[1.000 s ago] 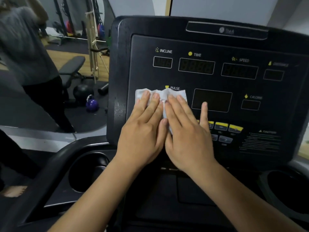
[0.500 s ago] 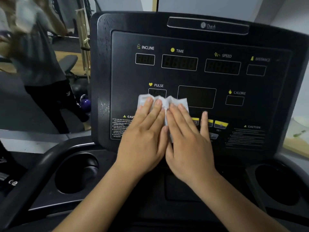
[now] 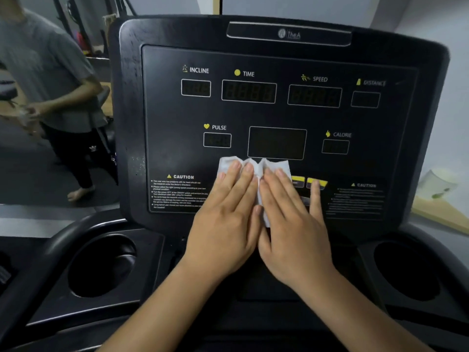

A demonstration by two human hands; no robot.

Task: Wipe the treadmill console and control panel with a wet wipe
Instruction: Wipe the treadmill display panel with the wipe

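The black treadmill console [image 3: 279, 59] fills the view, its dark displays labelled INCLINE, TIME, SPEED, DISTANCE, PULSE and CALORIE. A crumpled white wet wipe [image 3: 256, 165] lies flat on the control panel just below the central screen [image 3: 277, 143]. My left hand [image 3: 225, 219] and my right hand [image 3: 291, 219] press it side by side with straight fingers. Both palms hide most of the wipe and some of the yellow buttons [image 3: 308, 181]. My right little finger touches the panel beside the wipe.
Round cup holders sit at the lower left [image 3: 101, 265] and lower right [image 3: 408, 270] of the console. A person in a grey shirt [image 3: 48, 80] stands at the left beyond the treadmill. A wooden ledge with a clear container [image 3: 439, 186] is at the right.
Both hands have slid the wipe down and to the right across the panel, from over the PULSE display to just under the central screen. The person at left has shifted.
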